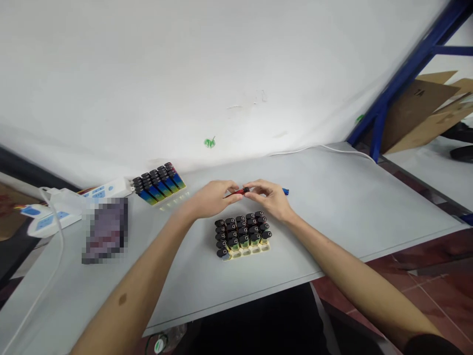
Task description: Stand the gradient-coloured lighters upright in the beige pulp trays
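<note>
Both hands meet over the table behind the near tray. Between the fingertips of my left hand [216, 198] is a small red item [240, 191] with a black end. My right hand [269, 197] pinches that black end. A blue object [286, 191] shows just beyond my right hand. Right below the hands stands a cream tray [247, 253] with rows of black-topped pieces [242, 230]; its front row has several unfilled slots. Farther left, a second tray [170, 201] holds blue-and-yellow pieces [158, 187] with black tops.
White power strips [107, 191] and a cable [59, 246] lie on the left, beside a blurred dark item [107, 230]. A white wall [221, 74] rises behind the grey table [332, 197]. Cardboard boxes [417, 111] and a blue frame [379, 128] stand at the right.
</note>
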`<state>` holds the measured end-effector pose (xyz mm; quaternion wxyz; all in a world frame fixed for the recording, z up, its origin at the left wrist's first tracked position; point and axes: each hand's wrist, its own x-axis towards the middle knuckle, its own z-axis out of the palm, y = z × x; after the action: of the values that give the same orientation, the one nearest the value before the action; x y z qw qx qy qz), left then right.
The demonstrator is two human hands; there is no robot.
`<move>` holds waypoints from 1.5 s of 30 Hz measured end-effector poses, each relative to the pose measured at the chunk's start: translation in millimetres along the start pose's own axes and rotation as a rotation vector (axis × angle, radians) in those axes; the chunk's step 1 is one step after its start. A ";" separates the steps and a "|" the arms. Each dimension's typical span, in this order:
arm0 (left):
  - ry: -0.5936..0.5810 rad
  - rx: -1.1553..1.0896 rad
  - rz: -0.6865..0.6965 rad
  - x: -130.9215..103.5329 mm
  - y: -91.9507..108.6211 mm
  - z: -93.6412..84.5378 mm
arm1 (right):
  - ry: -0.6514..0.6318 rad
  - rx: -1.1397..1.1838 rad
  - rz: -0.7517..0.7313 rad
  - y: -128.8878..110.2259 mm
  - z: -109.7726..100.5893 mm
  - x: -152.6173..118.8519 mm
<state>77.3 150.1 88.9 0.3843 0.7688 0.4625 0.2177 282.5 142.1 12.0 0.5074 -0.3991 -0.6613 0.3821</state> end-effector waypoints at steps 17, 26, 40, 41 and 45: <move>0.503 -0.747 -0.243 -4.1 -80.0 26.2 | 0.171 -0.787 -0.090 24.7 -33.2 4.8; 0.511 -1.016 -0.226 -2.2 -74.0 18.0 | 0.261 -0.895 0.025 32.4 -54.3 5.9; 0.522 -1.037 -0.168 1.4 -78.9 16.6 | 0.143 -1.001 0.240 32.6 -72.6 7.0; 0.523 -1.020 -0.149 1.4 -77.9 15.6 | 0.113 -1.015 0.286 29.1 -76.3 7.6; 0.598 -0.890 -0.052 0.6 -68.6 7.5 | -0.082 -1.025 0.429 18.3 -92.4 7.1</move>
<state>45.5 166.7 29.9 0.5298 0.4243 0.4334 0.5928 374.1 165.0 15.7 0.1331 -0.7054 -0.6855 0.1215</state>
